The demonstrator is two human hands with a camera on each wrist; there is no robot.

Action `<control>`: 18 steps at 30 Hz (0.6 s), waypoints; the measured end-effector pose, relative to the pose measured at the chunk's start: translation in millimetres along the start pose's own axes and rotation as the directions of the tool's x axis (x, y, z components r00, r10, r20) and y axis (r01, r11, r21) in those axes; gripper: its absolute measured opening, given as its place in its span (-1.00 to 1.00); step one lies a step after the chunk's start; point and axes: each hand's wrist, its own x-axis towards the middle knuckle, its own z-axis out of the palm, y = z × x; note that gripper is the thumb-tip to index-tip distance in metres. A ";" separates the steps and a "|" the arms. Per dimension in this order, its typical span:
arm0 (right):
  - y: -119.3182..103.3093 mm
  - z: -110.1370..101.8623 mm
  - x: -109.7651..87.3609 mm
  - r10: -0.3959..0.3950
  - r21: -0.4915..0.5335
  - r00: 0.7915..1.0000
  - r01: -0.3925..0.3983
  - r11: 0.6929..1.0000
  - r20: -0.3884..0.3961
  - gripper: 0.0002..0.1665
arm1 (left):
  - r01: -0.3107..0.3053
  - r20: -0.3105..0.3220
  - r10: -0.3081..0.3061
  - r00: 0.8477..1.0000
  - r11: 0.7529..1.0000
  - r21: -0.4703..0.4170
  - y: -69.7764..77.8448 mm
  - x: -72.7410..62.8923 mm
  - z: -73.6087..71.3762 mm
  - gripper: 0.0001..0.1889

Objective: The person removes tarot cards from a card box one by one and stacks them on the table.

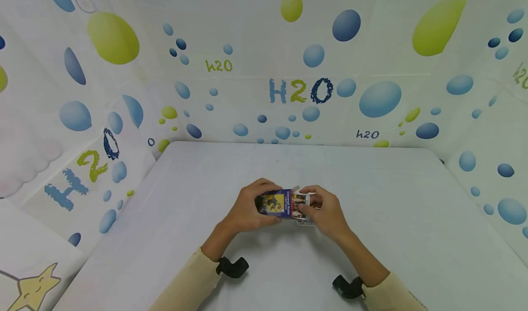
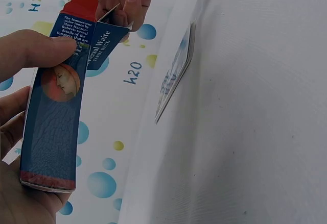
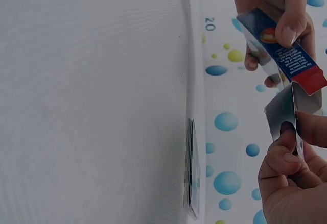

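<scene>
My left hand [image 1: 251, 205] grips a tarot deck box [image 1: 272, 203], thumb along one narrow side and fingers round the other. Blue with red ends, the box [image 2: 53, 117] is tilted, and its red side tab [image 2: 82, 5] sticks out at the open end. At that end my right hand [image 1: 327, 210] pinches the box's folded-out flap [image 3: 281, 112], grey on its inner face. Whether a card is also between those fingers cannot be told. A small stack of cards [image 3: 192, 168] lies on the table below the right hand, partly hidden in the head view.
A white cloth covers the table [image 1: 173, 237]. Behind it and along the sides hangs a white curtain [image 1: 247, 22] with blue and green drops and H2O lettering. Black wrist cameras [image 1: 233, 267] sit at both sleeve cuffs.
</scene>
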 end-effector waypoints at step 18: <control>4.6 -7.6 3.4 -0.043 -0.009 0.998 0.042 0.999 -0.038 -0.57 | 0.033 -0.059 -0.034 0.998 0.999 -0.012 -6.0 -0.5 -8.1 -0.32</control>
